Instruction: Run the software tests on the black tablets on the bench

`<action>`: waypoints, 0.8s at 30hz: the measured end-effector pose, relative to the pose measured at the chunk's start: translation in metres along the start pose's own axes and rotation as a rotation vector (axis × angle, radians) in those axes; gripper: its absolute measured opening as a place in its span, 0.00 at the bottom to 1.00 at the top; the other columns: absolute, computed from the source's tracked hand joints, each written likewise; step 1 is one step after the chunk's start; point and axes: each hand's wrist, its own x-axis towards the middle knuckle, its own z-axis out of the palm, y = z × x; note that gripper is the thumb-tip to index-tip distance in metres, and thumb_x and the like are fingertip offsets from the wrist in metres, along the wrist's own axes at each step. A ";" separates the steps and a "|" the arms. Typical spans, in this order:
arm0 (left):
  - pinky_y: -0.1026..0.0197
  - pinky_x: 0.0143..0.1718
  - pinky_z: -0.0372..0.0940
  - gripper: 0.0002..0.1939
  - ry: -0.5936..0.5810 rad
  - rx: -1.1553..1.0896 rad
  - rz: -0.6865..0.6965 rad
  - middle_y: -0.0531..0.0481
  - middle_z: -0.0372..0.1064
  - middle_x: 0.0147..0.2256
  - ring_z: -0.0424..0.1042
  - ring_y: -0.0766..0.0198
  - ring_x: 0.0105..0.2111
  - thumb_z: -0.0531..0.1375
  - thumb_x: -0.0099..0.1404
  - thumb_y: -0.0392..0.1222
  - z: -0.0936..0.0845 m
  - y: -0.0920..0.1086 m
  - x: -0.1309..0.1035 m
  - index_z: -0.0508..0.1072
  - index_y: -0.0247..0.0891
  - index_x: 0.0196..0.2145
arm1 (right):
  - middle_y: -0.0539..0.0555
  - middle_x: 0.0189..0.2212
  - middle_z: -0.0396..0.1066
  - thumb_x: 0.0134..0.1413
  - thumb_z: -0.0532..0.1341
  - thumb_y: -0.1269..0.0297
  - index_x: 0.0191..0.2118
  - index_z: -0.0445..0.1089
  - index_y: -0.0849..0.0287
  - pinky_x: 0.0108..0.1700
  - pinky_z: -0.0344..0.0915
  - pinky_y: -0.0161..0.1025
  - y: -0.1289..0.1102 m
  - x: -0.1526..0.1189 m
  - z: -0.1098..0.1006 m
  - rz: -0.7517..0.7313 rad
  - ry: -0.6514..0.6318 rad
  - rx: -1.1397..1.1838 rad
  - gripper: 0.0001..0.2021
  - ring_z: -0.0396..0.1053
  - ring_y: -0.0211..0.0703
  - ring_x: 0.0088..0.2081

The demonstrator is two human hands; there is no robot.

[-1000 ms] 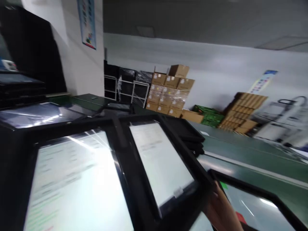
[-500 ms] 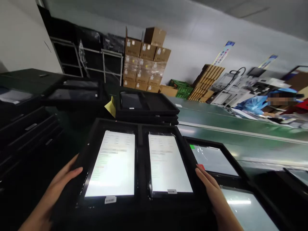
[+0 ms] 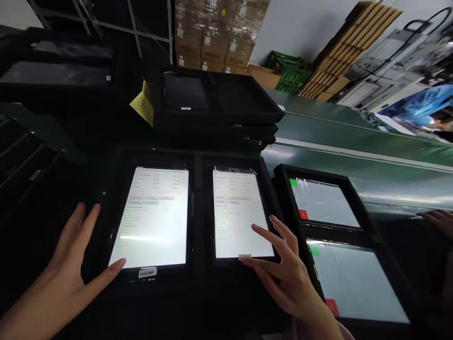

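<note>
Two lit tablets lie side by side in a black tray (image 3: 198, 174). My left hand (image 3: 76, 264), fingers spread, is at the left side of the tray, its thumb tip at the lower left corner of the left tablet (image 3: 154, 217). Over the lower right part of the right tablet (image 3: 237, 208) is my right hand (image 3: 283, 264), fingers apart and holding nothing. One of its fingertips is by the small white label at that tablet's bottom edge; whether it presses there I cannot tell.
Right of the tray, another black tray (image 3: 307, 230) holds two lit screens with green and red corners. Behind stand stacked black trays (image 3: 219, 118) with a yellow paper (image 3: 143, 104). Another person's hand (image 3: 439, 222) shows at the right edge.
Both hands have let go of the tray's sides. My right hand has moved left over the right tablet, and my left fingers have spread. The view has tilted down; another person's hand has appeared at right.
</note>
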 end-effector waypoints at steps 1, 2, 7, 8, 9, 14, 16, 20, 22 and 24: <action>0.20 0.61 0.47 0.60 -0.028 0.131 0.034 0.65 0.30 0.75 0.41 0.28 0.71 0.71 0.44 0.65 0.002 -0.003 0.001 0.47 0.70 0.71 | 0.51 0.70 0.54 0.63 0.59 0.69 0.45 0.81 0.46 0.59 0.65 0.68 0.000 0.000 0.002 0.002 -0.027 0.003 0.14 0.40 0.69 0.73; 0.18 0.59 0.48 0.61 -0.049 0.237 0.068 0.65 0.26 0.75 0.41 0.28 0.71 0.69 0.46 0.67 0.003 -0.006 0.002 0.43 0.70 0.71 | 0.50 0.71 0.52 0.64 0.59 0.69 0.45 0.80 0.46 0.60 0.64 0.69 0.000 0.000 0.004 0.006 -0.045 0.000 0.14 0.38 0.70 0.73; 0.16 0.61 0.41 0.63 -0.012 0.296 0.214 0.58 0.22 0.75 0.34 0.22 0.71 0.67 0.42 0.69 0.019 -0.010 0.004 0.50 0.57 0.73 | 0.55 0.71 0.51 0.67 0.58 0.69 0.51 0.77 0.49 0.61 0.61 0.75 0.005 -0.002 0.016 0.147 0.061 -0.066 0.14 0.38 0.71 0.73; 0.17 0.62 0.39 0.62 0.008 0.302 0.239 0.56 0.22 0.75 0.33 0.23 0.71 0.66 0.43 0.70 0.022 -0.007 0.003 0.52 0.53 0.73 | 0.57 0.70 0.52 0.67 0.57 0.69 0.53 0.76 0.50 0.60 0.61 0.75 0.006 -0.002 0.018 0.173 0.107 -0.079 0.15 0.39 0.71 0.73; 0.18 0.63 0.39 0.63 0.019 0.326 0.254 0.54 0.21 0.75 0.32 0.25 0.72 0.65 0.43 0.72 0.024 -0.003 0.003 0.53 0.50 0.73 | 0.57 0.70 0.53 0.68 0.57 0.70 0.53 0.76 0.50 0.60 0.62 0.75 0.007 -0.002 0.020 0.189 0.148 -0.088 0.15 0.41 0.70 0.73; 0.19 0.63 0.42 0.68 -0.052 0.496 0.145 0.39 0.16 0.75 0.30 0.26 0.72 0.60 0.47 0.76 0.024 0.023 0.006 0.44 0.35 0.74 | 0.58 0.66 0.60 0.69 0.55 0.70 0.52 0.75 0.51 0.59 0.64 0.68 0.007 -0.002 0.020 0.221 0.250 -0.082 0.15 0.49 0.65 0.71; 0.20 0.62 0.48 0.66 -0.046 0.467 0.085 0.42 0.16 0.75 0.34 0.26 0.72 0.59 0.50 0.76 0.021 0.030 0.009 0.38 0.41 0.75 | 0.58 0.64 0.62 0.69 0.55 0.70 0.52 0.75 0.51 0.59 0.65 0.66 0.007 -0.002 0.018 0.231 0.265 -0.079 0.15 0.50 0.64 0.70; 0.22 0.58 0.59 0.61 -0.031 0.375 0.016 0.52 0.19 0.76 0.46 0.26 0.70 0.59 0.53 0.75 0.018 0.033 0.014 0.34 0.54 0.74 | 0.58 0.64 0.63 0.70 0.54 0.69 0.51 0.76 0.51 0.59 0.65 0.64 0.006 -0.002 0.017 0.253 0.282 -0.074 0.15 0.52 0.63 0.69; 0.21 0.57 0.60 0.61 -0.025 0.378 0.014 0.53 0.21 0.76 0.48 0.25 0.69 0.59 0.53 0.75 0.018 0.032 0.015 0.36 0.54 0.74 | 0.58 0.63 0.64 0.70 0.54 0.69 0.51 0.76 0.52 0.58 0.65 0.63 0.006 -0.002 0.017 0.249 0.293 -0.072 0.15 0.53 0.62 0.69; 0.21 0.58 0.59 0.60 -0.018 0.398 0.020 0.54 0.23 0.76 0.49 0.24 0.68 0.58 0.53 0.76 0.017 0.031 0.015 0.37 0.55 0.74 | 0.58 0.62 0.64 0.70 0.54 0.70 0.49 0.77 0.51 0.58 0.64 0.63 0.005 -0.001 0.017 0.234 0.289 -0.070 0.15 0.53 0.62 0.69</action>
